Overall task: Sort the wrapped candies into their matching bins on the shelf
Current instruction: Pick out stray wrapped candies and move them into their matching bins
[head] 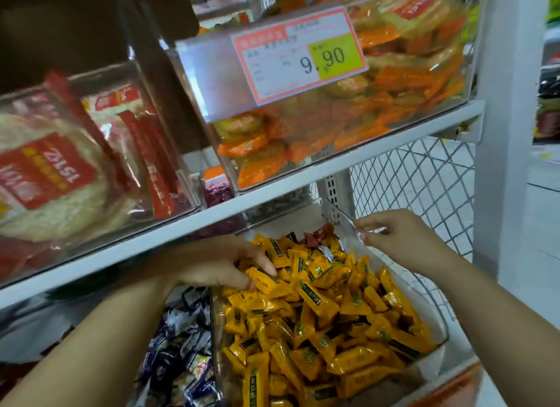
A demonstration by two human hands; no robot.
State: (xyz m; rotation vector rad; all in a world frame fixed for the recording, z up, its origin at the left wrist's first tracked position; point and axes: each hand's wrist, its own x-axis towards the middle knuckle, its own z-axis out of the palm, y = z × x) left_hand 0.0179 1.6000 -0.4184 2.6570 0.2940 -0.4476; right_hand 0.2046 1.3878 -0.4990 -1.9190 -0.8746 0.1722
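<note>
1. The left hand (pixel 230 264) reaches under the white shelf (pixel 333 161) into the clear bin (pixel 436 321). Its fingers curl around a yellow candy (pixel 262 281) at the back left of the pile, thumb below and fingers above. It looks like a pick, probably so one piece can come out without disturbing the heap.

2. The right hand (pixel 397 240) pinches the bin's clear rim at the far right corner, fingertips closed on the plastic. My guess is it steadies the bin or tips it forward so the other hand has room beneath the shelf.

3. The yellow candies (pixel 333 315) fill the bin almost to the top, so this sort appears largely settled.

4. A few dark red candies (pixel 316 237) sit at the very back of the bin, touching the yellow ones. They look like strays that belong elsewhere, and the reaching hand is near them.

5. Blue and white candies (pixel 181 346) lie in the next compartment to the left, kept apart by the clear wall.

6. On the shelf above, a bin of orange packets (pixel 394 82) carries a price tag (pixel 300 52). Wire mesh (pixel 424 179) closes the shelf's right side.
</note>
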